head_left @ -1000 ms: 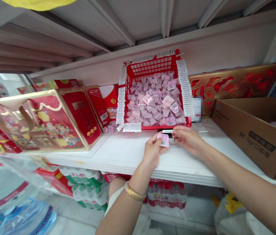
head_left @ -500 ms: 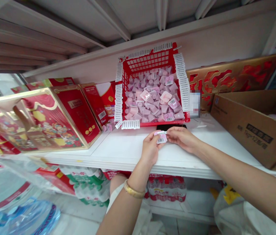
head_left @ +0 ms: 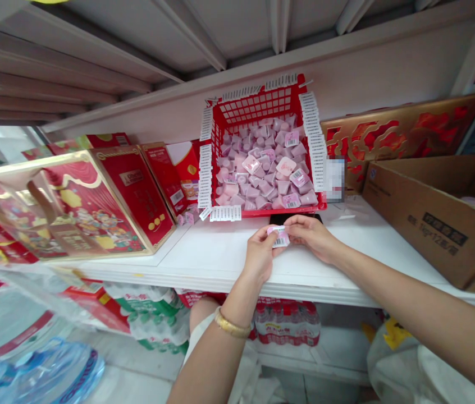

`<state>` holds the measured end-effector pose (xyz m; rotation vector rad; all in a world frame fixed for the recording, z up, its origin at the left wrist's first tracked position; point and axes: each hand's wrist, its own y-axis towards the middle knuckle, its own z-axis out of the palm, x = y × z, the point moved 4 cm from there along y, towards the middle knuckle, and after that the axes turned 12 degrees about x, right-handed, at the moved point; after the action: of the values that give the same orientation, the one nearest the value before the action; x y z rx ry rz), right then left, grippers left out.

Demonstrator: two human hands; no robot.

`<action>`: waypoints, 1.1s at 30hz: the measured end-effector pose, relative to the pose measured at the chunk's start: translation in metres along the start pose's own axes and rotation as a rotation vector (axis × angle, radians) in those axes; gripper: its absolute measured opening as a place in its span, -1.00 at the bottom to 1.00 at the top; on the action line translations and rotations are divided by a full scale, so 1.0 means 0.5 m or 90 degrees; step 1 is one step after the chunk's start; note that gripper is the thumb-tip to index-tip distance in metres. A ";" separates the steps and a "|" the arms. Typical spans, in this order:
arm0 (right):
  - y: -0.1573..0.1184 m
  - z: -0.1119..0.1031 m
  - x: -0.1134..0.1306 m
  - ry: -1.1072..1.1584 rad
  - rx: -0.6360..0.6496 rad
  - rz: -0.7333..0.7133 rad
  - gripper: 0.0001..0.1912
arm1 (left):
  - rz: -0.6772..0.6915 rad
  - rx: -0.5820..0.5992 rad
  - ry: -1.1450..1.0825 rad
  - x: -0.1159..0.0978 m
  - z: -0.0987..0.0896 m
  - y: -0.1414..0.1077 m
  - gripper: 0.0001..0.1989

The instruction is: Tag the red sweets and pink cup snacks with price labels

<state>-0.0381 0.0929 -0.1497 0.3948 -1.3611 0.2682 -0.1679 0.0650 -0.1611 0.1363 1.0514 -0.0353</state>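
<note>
Over the shelf edge, my left hand (head_left: 259, 251) is closed around a pink jelly cup (head_left: 282, 240), its lid with a barcode facing up. My right hand (head_left: 312, 238) pinches at the top of the lid, where a small white barcode sticker (head_left: 278, 229) shows; its fingers touch the cup's upper right side. Just beyond both hands stands a red plastic basket (head_left: 258, 213) filled with similar jelly cups (head_left: 258, 168). Rows of barcode stickers (head_left: 312, 134) hang along its rim.
Red and gold gift boxes (head_left: 128, 196) stand at left. To the right is an open cardboard carton (head_left: 426, 224) with cups inside. A dark flat object (head_left: 294, 218) lies before the basket on the white shelf (head_left: 204, 252). Bottle packs (head_left: 288, 325) sit below.
My right hand has shifted slightly left and up against the jelly cup. The sticker now sits closer over the lid's top edge. My left hand keeps its hold.
</note>
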 end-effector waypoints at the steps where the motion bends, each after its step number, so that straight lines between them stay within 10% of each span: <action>1: 0.000 0.002 0.001 -0.020 0.007 -0.003 -0.69 | -0.001 0.002 0.004 -0.001 0.001 -0.001 -0.84; 33: 0.000 0.006 0.004 -0.089 0.002 -0.017 -0.81 | -0.016 0.027 0.016 0.003 0.001 0.002 -0.85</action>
<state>-0.0404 0.0918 -0.1473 0.4409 -1.4916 0.2237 -0.1666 0.0661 -0.1624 0.1623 1.0781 -0.0780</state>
